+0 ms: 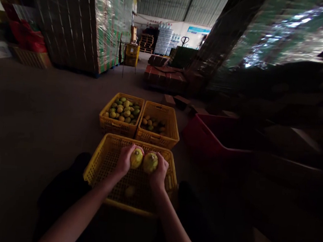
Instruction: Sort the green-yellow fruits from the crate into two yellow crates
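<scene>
Our left fingers [132,147] curl round the outer side of one yellowish fruit [136,159], and our right fingers [161,161] close in the same way round a greener fruit [150,164]. Each set is opened only as wide as its fruit. The two fruits sit side by side between our hands, and we cannot tell whether they touch. Both turn their stem ends up towards us, each with a small pale nub set towards the far edge. We look along their long axes at a steep slant, so they appear short and rounded. The one in our left fingers is yellow touched with green; the other is duller and slightly mottled.

Below our fingers lies a yellow basket [102,165] with a slotted floor and sides, where a single pale fruit [129,191], dim and blurred, rests nearer to us. Just beyond our fingers stand two yellow crates: the left crate [117,127] is well filled with green and yellow fruit, while the right crate [157,140] holds fewer, lying lower. Off to the right of our fingers is a red tub [205,140], and far beyond them rise wrapped stacks [108,29].
</scene>
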{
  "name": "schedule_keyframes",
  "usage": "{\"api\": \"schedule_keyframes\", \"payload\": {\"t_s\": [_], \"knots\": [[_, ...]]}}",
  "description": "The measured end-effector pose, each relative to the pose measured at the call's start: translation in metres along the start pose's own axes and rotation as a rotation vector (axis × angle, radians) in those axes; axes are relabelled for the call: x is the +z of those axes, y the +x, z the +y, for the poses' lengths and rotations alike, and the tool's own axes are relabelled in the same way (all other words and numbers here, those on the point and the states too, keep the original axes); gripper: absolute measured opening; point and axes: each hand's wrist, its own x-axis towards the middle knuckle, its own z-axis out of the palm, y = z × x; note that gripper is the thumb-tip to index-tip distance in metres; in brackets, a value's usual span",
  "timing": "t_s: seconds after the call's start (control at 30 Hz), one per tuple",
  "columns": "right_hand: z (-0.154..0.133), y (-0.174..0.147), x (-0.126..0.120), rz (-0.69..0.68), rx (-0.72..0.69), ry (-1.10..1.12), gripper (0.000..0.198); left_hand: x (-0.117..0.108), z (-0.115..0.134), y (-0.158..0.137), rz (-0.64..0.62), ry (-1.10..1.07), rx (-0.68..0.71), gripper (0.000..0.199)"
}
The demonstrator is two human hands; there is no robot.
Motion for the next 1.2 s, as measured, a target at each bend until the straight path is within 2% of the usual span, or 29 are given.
{"api": "schedule_keyframes", "payload": {"t_s": [0.17, 0.3, 0.43, 0.5, 0.57, 0.67, 0.8, 0.9, 1.0, 1.07, 1.2], "knots": [[-0.003, -0.002, -0.004, -0.023, -0.098, -0.047, 0.029, 0.005, 0.004, -0.004, 0.050, -0.010, -0.030, 0.035], [-0.002, -0.002, -0.002, -0.012, -0.054, -0.036, 0.026, 0.008, 0.012, -0.004, 0.051, 0.010, -0.028, 0.037], [0.002, 0.005, 0.002, 0.161, 0.085, 0.056, 0.020, 0.005, 0.016, 0.001, 0.053, -0.061, -0.066, 0.034], [0.004, 0.010, 0.003, 0.233, 0.211, 0.124, 0.019, 0.002, 0.018, 0.006, 0.041, -0.139, -0.196, 0.032], [0.006, 0.016, 0.002, 0.239, 0.369, 0.201, 0.018, 0.000, 0.021, 0.010, 0.025, -0.235, -0.380, 0.034], [0.008, 0.022, 0.000, 0.185, 0.541, 0.295, 0.017, -0.004, 0.023, 0.015, 0.109, -0.392, -0.553, 0.035], [0.006, 0.023, -0.001, 0.024, 0.527, 0.406, 0.018, -0.009, 0.025, 0.017, 0.253, -0.563, -0.587, 0.035], [0.001, 0.021, 0.000, -0.121, 0.532, 0.466, 0.015, -0.011, 0.028, 0.017, 0.275, -0.640, -0.608, 0.032], [-0.001, 0.019, 0.002, -0.159, 0.588, 0.475, 0.018, -0.011, 0.028, 0.018, 0.296, -0.645, -0.638, 0.027], [-0.002, 0.017, 0.003, -0.160, 0.637, 0.466, 0.022, -0.010, 0.026, 0.017, 0.282, -0.659, -0.668, 0.029], [-0.002, 0.014, 0.003, -0.151, 0.689, 0.567, 0.030, -0.006, 0.024, 0.015, 0.142, -0.707, -0.631, 0.031]]}}
